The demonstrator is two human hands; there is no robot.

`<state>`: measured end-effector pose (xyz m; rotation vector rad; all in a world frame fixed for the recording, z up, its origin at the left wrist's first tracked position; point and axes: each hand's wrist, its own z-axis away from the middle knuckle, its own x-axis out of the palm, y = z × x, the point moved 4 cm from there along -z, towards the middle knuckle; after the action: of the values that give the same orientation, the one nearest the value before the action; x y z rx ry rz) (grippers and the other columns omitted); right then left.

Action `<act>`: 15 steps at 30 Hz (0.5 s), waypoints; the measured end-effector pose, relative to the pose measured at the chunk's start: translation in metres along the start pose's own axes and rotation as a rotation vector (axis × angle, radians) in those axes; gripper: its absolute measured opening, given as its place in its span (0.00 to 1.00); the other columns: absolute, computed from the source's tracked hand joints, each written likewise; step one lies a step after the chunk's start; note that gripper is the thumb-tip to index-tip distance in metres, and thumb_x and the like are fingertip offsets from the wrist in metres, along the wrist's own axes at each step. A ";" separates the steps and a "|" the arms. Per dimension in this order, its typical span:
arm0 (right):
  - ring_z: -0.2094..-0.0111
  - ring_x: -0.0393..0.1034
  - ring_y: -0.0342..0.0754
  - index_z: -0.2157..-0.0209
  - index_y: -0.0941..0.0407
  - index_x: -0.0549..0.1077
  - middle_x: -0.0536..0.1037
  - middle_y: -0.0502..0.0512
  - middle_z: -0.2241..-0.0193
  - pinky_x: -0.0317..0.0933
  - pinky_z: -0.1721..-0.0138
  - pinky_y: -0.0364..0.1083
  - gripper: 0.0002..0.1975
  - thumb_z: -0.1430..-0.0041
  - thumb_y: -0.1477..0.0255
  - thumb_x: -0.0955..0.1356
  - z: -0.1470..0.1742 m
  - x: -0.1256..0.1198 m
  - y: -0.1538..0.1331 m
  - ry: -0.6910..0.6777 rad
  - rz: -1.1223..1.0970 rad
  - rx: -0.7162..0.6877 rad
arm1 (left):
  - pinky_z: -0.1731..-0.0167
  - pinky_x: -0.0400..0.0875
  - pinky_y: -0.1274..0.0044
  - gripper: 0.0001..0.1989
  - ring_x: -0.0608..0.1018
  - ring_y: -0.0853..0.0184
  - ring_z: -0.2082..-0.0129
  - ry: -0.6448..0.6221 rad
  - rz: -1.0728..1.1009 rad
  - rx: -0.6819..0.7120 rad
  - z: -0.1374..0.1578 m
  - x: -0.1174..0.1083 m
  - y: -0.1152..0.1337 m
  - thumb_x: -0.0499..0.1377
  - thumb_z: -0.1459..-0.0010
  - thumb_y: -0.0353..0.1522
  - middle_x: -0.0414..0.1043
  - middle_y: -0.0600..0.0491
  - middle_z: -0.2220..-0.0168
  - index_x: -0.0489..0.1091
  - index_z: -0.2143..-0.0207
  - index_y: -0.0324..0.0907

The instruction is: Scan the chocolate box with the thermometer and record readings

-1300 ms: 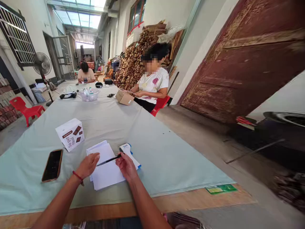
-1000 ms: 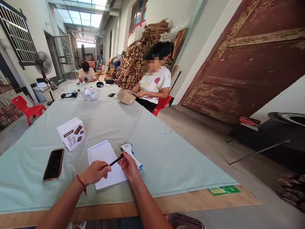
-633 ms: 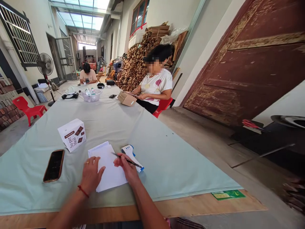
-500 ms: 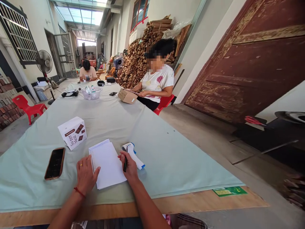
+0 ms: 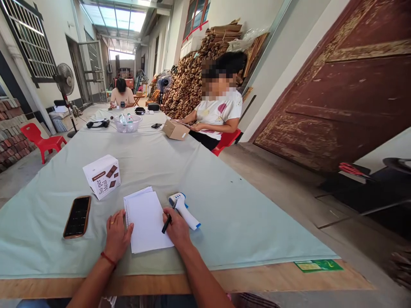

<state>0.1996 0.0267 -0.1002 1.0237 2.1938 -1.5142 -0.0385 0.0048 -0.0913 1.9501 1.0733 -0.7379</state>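
My left hand [image 5: 117, 236] lies with its fingers stretched out on the left edge of a stack of white paper [image 5: 146, 224], and a red string circles the wrist. A black pen [image 5: 166, 223] is gripped in my right hand [image 5: 178, 231], which rests over the sheets' right edge. The pen's thick dark end slants down to the left, over the blank top sheet. Just beyond the right hand lies a white and blue infrared thermometer [image 5: 188, 214]. Left of the paper are a phone [image 5: 77, 217] and a white snack box [image 5: 102, 177] with chocolate pictures.
Farther along the cloth-covered table [image 5: 208, 188] stand a cardboard box [image 5: 176, 130] and a clear basin [image 5: 128, 127] holding bottles. One person [image 5: 218, 111] sits on the right, another [image 5: 122, 95] at the far end. A red chair [image 5: 43, 141] stands at left.
The pen has tipped from nearly upright to a slant, its thick end swinging left as my right hand turned. The view has shifted slightly; my left hand stays on the paper's edge.
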 end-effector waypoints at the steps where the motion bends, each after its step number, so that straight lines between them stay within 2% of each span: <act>1: 0.69 0.72 0.51 0.62 0.55 0.74 0.77 0.56 0.72 0.64 0.66 0.47 0.16 0.40 0.64 0.58 0.000 0.001 0.000 -0.006 -0.004 0.016 | 0.45 0.62 0.58 0.21 0.72 0.55 0.46 -0.007 0.026 -0.005 -0.003 0.001 -0.003 0.52 0.37 0.35 0.72 0.43 0.49 0.60 0.43 0.39; 6: 0.73 0.70 0.49 0.62 0.55 0.74 0.77 0.54 0.73 0.61 0.69 0.46 0.16 0.43 0.63 0.59 0.001 0.000 0.000 0.020 -0.026 0.091 | 0.49 0.69 0.61 0.18 0.74 0.57 0.51 -0.054 0.158 -0.005 -0.020 0.003 -0.017 0.51 0.41 0.31 0.74 0.45 0.53 0.65 0.48 0.41; 10: 0.70 0.70 0.50 0.62 0.54 0.74 0.78 0.54 0.70 0.62 0.67 0.47 0.16 0.46 0.63 0.61 0.002 -0.003 0.001 0.017 -0.064 0.137 | 0.46 0.68 0.59 0.21 0.73 0.56 0.48 -0.033 0.173 -0.031 -0.020 0.000 -0.019 0.51 0.42 0.29 0.72 0.44 0.50 0.64 0.46 0.41; 15: 0.69 0.71 0.51 0.63 0.54 0.73 0.79 0.54 0.68 0.61 0.67 0.47 0.15 0.49 0.62 0.63 0.002 -0.006 0.004 0.021 -0.113 0.206 | 0.46 0.68 0.60 0.25 0.73 0.58 0.49 -0.060 0.214 -0.032 -0.017 -0.005 -0.013 0.51 0.45 0.25 0.73 0.45 0.52 0.61 0.44 0.39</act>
<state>0.2064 0.0229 -0.1000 0.9937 2.1780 -1.8194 -0.0501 0.0209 -0.0827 1.9657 0.8198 -0.6531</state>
